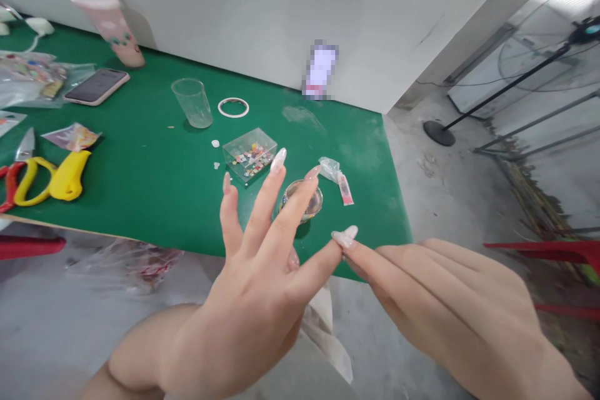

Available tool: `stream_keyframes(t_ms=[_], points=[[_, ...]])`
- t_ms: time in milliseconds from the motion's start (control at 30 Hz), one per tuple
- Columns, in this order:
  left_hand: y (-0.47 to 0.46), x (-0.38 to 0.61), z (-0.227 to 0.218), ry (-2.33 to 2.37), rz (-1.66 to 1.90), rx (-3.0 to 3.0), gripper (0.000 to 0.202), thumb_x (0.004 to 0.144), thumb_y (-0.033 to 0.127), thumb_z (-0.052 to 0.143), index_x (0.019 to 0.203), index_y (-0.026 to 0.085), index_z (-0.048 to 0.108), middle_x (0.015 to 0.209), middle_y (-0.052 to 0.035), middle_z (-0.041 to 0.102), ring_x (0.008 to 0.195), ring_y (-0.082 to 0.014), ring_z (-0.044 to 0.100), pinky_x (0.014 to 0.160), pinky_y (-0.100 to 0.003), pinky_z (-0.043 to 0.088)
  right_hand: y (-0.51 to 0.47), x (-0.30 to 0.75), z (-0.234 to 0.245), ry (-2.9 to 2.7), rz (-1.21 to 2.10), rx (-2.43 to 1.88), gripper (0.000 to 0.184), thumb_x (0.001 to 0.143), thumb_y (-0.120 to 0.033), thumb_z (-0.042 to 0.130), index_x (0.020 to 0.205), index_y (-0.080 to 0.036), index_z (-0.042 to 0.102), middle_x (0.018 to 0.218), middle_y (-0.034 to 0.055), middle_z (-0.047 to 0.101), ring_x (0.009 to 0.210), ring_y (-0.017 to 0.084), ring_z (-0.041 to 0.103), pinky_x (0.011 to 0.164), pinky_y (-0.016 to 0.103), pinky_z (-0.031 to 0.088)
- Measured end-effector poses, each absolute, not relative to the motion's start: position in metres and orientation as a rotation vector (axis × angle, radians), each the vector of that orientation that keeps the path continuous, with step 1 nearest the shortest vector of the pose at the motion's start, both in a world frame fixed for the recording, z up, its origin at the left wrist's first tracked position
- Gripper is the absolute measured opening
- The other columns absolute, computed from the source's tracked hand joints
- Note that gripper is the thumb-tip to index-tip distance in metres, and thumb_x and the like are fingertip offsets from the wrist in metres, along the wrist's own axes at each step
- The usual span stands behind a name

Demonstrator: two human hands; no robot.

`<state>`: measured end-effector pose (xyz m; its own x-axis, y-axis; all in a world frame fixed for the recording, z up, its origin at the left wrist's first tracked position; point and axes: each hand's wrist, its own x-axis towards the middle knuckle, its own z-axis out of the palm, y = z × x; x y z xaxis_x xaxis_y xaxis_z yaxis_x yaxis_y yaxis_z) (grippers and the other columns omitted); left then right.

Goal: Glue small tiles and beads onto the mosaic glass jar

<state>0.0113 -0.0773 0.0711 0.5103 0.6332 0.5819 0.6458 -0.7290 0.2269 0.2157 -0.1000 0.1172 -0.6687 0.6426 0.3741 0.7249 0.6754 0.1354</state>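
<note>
My left hand point(262, 275) is stretched out with its fingers spread, palm down, near the table's front edge. My right hand point(435, 294) is closed, its fingertips pinching the tip of my left index finger. Anything small between those fingertips is hidden. Behind my left fingers stands a small round clear container point(315, 203), partly covered by them. Just beyond is a clear box point(250, 153) of small colourful pieces. A small white-and-red tube point(345, 189) lies beside a crumpled clear wrapper point(329, 168).
On the green table point(154, 200) are a clear cup point(192, 103), a white ring point(233, 107), a phone point(97, 86), scissors point(28, 169), a yellow-handled tool point(70, 178) and a pink tumbler point(110, 28). A blurred-out phone point(320, 72) leans on the wall. A fan stand point(439, 133) is right.
</note>
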Motion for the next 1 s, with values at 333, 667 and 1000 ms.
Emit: stream_keyframes(t_ms=[333,667,1000], points=[[-0.074,0.007,0.076,-1.134,-0.983,-2.708,0.039,0.085,0.001,0.04,0.113,0.022,0.058,0.159,-0.0104,0.026,0.148,-0.0384,0.013,0.109,-0.073,0.01,-0.093,0.204,0.128,-2.691,-0.574,-0.867,0.033,0.09,-0.002,0.035,0.113,0.004,0.058,0.071,0.0077,0.071,0.055,0.015,0.061,0.047,0.032,0.041],[-0.076,0.011,0.07,-1.156,-1.118,-2.683,0.044,0.082,-0.005,0.038,0.111,0.022,0.056,0.163,-0.0082,0.014,0.148,-0.0371,0.013,0.11,-0.073,0.008,-0.092,0.204,0.112,-2.505,-0.556,-0.88,0.018,0.089,-0.005,0.051,0.102,-0.004,0.064,0.064,0.0028,0.067,0.054,0.014,0.059,0.051,0.03,0.043],[-0.073,0.014,0.067,-1.133,-1.175,-2.709,0.044,0.08,-0.005,0.042,0.11,0.024,0.056,0.16,-0.0076,0.02,0.149,-0.0351,0.012,0.111,-0.071,0.01,-0.099,0.207,0.124,-2.374,-0.348,-1.088,0.014,0.087,-0.005,0.054,0.092,-0.012,0.065,0.06,-0.002,0.064,0.049,0.01,0.053,0.052,0.03,0.04]])
